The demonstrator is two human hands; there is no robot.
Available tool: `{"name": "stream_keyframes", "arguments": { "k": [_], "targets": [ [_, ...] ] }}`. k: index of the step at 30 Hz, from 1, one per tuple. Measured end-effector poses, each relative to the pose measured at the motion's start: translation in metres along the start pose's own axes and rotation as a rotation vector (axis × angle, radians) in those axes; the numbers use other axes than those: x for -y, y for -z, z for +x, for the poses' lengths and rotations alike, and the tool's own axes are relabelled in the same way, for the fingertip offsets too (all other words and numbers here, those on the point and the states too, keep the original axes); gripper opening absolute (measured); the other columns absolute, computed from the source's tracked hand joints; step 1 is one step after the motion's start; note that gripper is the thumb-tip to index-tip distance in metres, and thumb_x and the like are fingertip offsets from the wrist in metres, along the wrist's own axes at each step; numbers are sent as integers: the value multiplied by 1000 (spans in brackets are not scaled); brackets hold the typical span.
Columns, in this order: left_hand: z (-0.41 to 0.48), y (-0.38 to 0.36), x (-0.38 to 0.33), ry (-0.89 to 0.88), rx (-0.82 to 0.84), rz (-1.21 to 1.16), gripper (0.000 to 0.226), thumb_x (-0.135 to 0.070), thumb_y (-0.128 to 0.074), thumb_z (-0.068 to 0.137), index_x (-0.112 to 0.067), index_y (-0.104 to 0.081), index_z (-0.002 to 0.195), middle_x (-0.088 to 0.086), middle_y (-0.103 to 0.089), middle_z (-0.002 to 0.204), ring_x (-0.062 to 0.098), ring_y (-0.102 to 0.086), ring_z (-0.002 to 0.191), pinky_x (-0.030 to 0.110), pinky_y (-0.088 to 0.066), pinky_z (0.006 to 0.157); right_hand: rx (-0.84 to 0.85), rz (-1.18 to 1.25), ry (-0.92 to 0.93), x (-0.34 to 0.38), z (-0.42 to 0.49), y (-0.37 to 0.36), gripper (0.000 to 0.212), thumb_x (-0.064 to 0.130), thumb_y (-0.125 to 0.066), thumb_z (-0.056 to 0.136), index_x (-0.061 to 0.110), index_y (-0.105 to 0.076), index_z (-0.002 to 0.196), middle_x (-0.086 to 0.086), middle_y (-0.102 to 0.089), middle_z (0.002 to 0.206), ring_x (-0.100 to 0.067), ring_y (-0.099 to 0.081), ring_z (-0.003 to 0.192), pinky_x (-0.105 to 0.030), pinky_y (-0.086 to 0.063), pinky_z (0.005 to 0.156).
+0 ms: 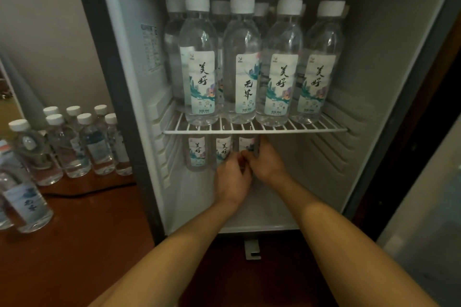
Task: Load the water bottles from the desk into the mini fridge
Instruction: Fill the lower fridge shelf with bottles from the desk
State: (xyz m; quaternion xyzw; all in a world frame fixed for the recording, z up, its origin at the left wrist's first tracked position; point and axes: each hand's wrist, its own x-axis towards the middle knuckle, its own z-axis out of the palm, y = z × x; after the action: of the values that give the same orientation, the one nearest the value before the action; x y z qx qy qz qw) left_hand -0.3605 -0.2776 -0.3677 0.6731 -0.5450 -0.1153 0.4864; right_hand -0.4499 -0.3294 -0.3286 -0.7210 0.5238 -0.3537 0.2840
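Observation:
The mini fridge [139, 117] stands open in front of me. Its white wire shelf [331, 129] carries several upright water bottles [199, 62] with white caps, in a front and a back row. Under the shelf, three more bottles stand side by side at the left. My right hand [265, 163] is wrapped around the rightmost lower bottle [245, 144]. My left hand [233, 179] is right beside it, fingers curled against the middle lower bottle [222, 149]. The leftmost lower bottle [197, 154] stands untouched. Several bottles [72, 142] wait on the brown desk [82, 232] at the left.
The lower compartment has free room to the right of my hands. A black cable [82, 193] runs across the desk behind the bottles. One bottle [25, 202] stands close at the far left edge. The fridge door [424, 219] hangs open at the right.

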Motion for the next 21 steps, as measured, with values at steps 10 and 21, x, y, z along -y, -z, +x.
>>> {"name": "stream_keyframes", "arguments": {
  "k": [10,21],
  "targets": [
    [-47,57,-26,-36,37,12,12,-22,-62,95,-22,-72,102,-2,-77,97,19,-73,92,40,-60,82,-130,-4,-46,32,-56,4,45,26,-70,92,8,-54,129,-15,-63,128,-35,-64,116,-46,-56,94],
    [-134,170,-25,40,-86,107,11,-40,-63,95,-29,-67,94,-9,-73,90,16,-70,90,36,-56,77,-33,-87,200,114,-166,-8,15,33,-68,93,24,-74,104,6,-76,98,-15,-70,95,-41,-60,87]
  ]
}}
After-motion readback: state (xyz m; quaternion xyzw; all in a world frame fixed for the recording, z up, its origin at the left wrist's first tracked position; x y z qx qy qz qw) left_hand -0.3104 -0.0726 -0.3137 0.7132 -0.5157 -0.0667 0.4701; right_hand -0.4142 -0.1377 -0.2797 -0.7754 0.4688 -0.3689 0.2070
